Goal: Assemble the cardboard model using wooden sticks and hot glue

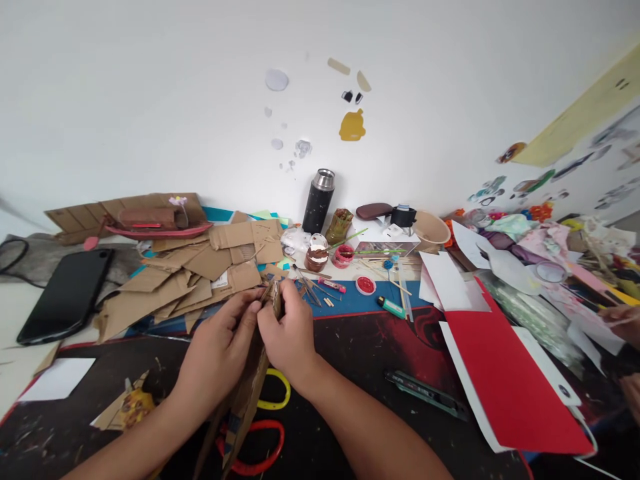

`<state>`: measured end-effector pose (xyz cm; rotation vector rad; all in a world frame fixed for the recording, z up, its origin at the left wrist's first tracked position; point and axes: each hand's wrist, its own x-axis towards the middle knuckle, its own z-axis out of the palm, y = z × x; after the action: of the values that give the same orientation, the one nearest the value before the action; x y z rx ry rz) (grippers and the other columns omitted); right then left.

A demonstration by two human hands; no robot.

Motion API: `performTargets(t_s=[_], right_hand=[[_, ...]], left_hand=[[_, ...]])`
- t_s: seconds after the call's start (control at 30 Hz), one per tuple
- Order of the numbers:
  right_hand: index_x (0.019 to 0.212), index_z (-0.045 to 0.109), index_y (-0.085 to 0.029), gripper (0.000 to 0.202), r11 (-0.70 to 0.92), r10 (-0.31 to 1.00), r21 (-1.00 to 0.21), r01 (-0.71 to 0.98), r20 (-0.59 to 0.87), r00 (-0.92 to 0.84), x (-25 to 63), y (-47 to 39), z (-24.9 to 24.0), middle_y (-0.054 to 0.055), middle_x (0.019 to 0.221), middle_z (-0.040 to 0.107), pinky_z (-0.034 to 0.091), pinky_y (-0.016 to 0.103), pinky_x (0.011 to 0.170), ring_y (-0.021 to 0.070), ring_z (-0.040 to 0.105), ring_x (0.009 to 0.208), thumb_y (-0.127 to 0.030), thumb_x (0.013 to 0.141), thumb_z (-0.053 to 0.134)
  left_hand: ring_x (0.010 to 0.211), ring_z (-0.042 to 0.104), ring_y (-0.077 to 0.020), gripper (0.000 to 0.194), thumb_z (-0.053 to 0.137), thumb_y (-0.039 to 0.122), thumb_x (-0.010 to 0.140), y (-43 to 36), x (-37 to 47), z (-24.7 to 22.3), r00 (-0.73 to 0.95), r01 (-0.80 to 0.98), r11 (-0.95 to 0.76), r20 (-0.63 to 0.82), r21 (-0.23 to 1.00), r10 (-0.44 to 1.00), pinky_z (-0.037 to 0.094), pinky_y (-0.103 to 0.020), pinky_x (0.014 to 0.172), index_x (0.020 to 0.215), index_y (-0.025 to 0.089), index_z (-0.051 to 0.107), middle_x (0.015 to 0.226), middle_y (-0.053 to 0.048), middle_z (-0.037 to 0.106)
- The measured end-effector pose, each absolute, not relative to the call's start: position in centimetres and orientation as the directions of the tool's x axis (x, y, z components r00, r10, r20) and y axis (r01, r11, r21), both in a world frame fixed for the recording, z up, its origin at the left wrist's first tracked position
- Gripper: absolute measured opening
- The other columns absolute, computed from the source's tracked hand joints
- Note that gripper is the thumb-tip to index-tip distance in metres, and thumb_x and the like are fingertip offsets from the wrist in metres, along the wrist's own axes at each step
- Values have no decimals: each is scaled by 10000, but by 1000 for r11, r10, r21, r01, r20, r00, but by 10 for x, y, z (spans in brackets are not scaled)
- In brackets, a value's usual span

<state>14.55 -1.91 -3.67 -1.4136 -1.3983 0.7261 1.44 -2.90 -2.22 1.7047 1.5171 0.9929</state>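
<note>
Both my hands grip the upper end of a long piece of cardboard (246, 403), held edge-on above the dark mat. My left hand (223, 340) pinches it from the left, and my right hand (289, 330) has its fingers curled on it from the right. The fingers of the two hands nearly meet at the torn-looking top edge. Beneath the cardboard lie scissors (274, 389) with one yellow and one red handle loop; their blades are hidden. A brown-and-yellow lump on a cardboard scrap (135, 407) sits left of my left forearm.
Cardboard pieces (200, 273) are piled behind my hands, beside a red model boat (160, 230). Paint jars (317, 259) and a black flask (319, 200) stand at the back. A cutter (425, 395) and red paper (510, 380) lie right; another person's hand (623, 323) shows at the right edge.
</note>
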Motion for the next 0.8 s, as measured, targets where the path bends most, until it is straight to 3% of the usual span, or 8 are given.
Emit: performTargets(t_s=[0.3, 0.8], right_hand=[[788, 399, -281, 173, 133, 963, -934, 333, 202, 180, 143, -16, -38, -57, 675, 495, 340, 292, 579, 179, 443, 621, -280, 804, 571], [793, 409, -279, 141, 163, 959, -944, 287, 219, 178, 132, -10, -30, -50, 693, 507, 363, 301, 603, 178, 443, 638, -291, 821, 546]], left_hand=[[1083, 834, -308, 473, 492, 586, 1020, -26, 13, -26, 45, 502, -133, 128, 855, 991, 661, -376, 906, 1199, 252, 775, 1191, -98, 869], [1101, 840, -295, 473, 511, 583, 1020, -20, 7, -26, 7, 462, -193, 214, 866, 977, 672, -339, 918, 1176, 237, 793, 1191, -89, 875]])
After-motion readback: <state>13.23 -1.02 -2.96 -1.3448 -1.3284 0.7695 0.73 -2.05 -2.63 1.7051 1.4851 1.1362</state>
